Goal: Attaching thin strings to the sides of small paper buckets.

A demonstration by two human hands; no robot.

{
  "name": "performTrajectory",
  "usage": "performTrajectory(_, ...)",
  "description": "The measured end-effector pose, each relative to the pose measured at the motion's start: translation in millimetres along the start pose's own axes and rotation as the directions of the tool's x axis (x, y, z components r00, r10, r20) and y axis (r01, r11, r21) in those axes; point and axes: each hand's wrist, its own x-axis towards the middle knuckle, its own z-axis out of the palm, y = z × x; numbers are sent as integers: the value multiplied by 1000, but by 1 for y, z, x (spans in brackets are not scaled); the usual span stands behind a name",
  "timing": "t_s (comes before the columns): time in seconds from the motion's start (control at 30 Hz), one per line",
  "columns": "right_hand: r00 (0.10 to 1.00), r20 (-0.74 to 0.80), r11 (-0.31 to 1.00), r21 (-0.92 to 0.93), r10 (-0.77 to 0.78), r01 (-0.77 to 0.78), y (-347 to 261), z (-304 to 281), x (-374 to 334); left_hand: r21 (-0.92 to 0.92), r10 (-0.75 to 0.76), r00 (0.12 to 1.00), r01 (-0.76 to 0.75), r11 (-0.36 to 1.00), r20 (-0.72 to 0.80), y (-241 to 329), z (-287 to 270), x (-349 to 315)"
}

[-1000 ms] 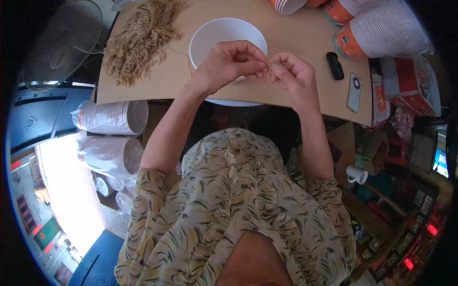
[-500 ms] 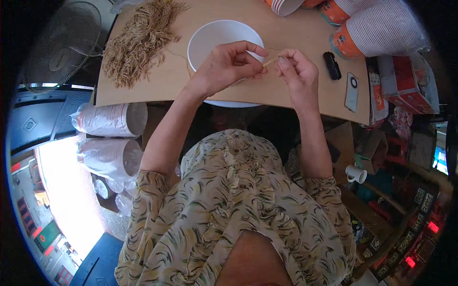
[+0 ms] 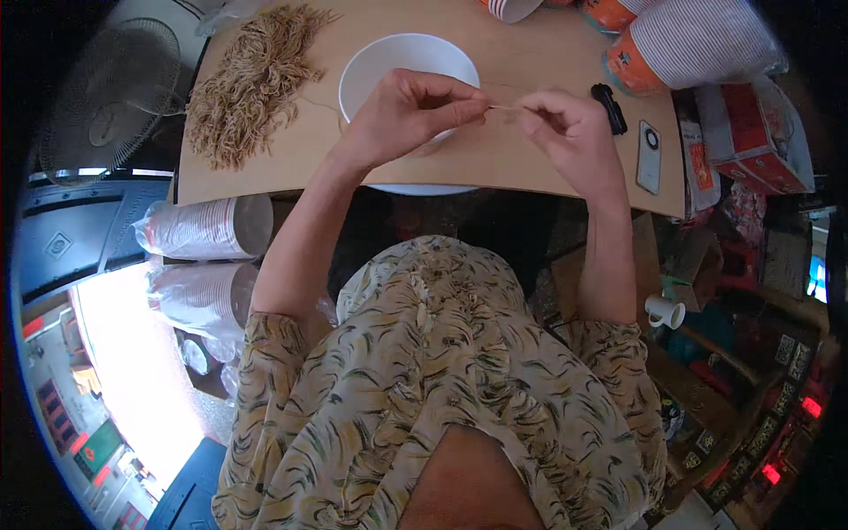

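A thin tan string [image 3: 504, 108] is stretched straight across the short gap between my hands, above the table's near part. My left hand [image 3: 408, 117] pinches one end between thumb and forefinger, over the near rim of a white bowl [image 3: 369, 75]. The other end sits in the closed fingertips of my right hand [image 3: 576, 134]. A heap of tan strings [image 3: 252, 79] lies on the table at the left, and a loose strand runs from it toward the bowl.
The wooden table [image 3: 530, 168] carries a phone [image 3: 648, 159], a black object [image 3: 609, 108] and stacked paper cups [image 3: 689, 44] at the right. Wrapped cup stacks [image 3: 199, 230] stand low at the left, below a fan [image 3: 106, 88]. A white mug [image 3: 664, 312] is at lower right.
My right hand has moved right and turned, away from my left hand. The string between them is now pulled into a straight line. My left hand shifted only slightly.
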Motion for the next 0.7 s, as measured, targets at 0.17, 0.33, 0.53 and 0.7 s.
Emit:
performTrajectory(0.17,993,-22,969,224,115,-107,2,-8,-9,328,261,964,-230,916,-52,-7,13,-10)
performTrajectory(0.33,965,-96,772,622,242,-132,-1,-22,-22,695,553,833,-386,607,-20,-25,12,-13)
performTrajectory(0.53,963,-171,461,886,208,58,6,-22,-29,704,379,925,-247,666,-35,-33,16,-20)
performTrajectory(0.7,958,-178,590,807,226,11,1,-17,-22,858,401,916,-221,463,20,-8,-8,-29)
